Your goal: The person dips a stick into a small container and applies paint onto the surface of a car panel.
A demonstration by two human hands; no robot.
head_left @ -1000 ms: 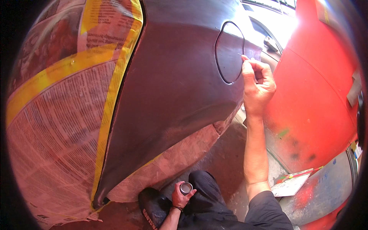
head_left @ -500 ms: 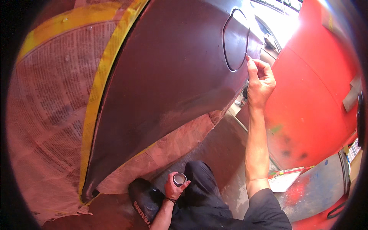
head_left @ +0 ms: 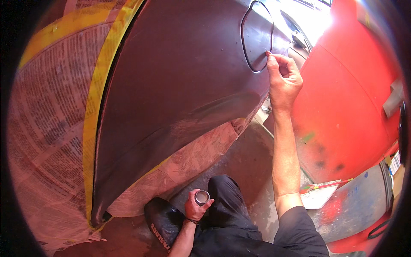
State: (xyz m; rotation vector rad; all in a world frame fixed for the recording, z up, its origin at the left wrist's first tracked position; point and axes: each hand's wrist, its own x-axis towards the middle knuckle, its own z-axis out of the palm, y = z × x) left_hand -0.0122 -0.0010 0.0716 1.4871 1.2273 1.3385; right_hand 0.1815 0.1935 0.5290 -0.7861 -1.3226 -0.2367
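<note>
Up at the far right of the dark car panel [head_left: 180, 85], right hand [head_left: 282, 79] pinched narrow against the fuel flap [head_left: 257, 36] edge, small round tin [head_left: 201, 197] gripped by left hand [head_left: 195, 209] fingers near the knee, newspaper masking [head_left: 47, 128] taped on the left.

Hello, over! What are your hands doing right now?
Right hand pinched at fuel flap edge. Left hand holds small round tin. Nothing blocking the dark panel.

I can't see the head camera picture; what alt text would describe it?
A person's right hand touches a dark car panel beside its round fuel flap, while the left hand holds a small round tin. Newspaper and yellow tape mask the bodywork.
</note>
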